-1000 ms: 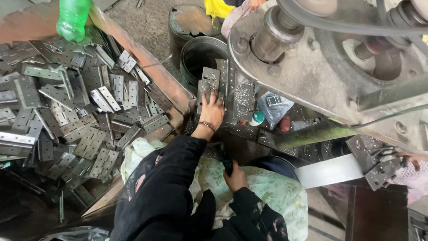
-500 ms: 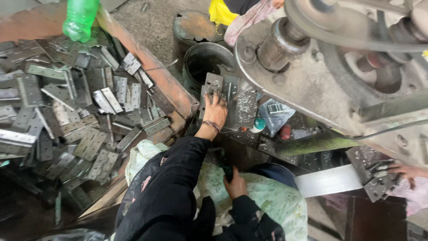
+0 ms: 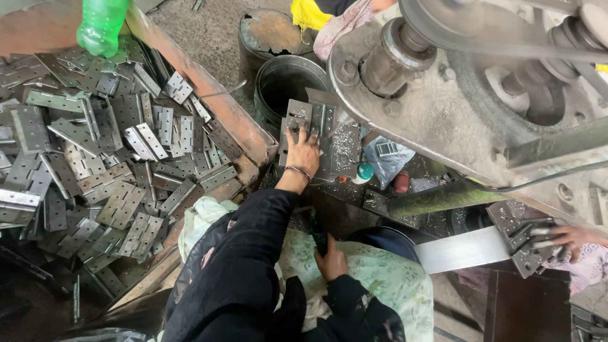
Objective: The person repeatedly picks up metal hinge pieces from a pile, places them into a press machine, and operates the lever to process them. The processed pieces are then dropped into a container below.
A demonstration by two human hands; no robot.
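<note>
- Right hand: low in the frame at the person's lap, on pale floral cloth. Fingers closed around a dark green handle that rises from the fist; what the handle belongs to cannot be told.
- Left hand: arm in a black sleeve, thin bangle at the wrist. Palm down, fingers spread and pressing flat on the hinge plate; nothing is gripped.
- Change over the last second: the left hand was already on the plate then and has barely shifted. It reads as holding the work steady, not feeding or withdrawing it.
- Hinge plate: flat grey steel leaves with punched holes, dusted with bright swarf, lying on the press bed just beside the black bucket.
- Hinge pile: to the left, a rust-edged tray heaped with loose rectangular hinges, dull grey, overlapping at all angles.
- Press: heavy cast machine body, greasy and pitted, with a round shaft and belt above.
- Another person's hand: at the right edge, on a small perforated part.
- Green bottle: translucent plastic, at the far end of the tray.
</note>
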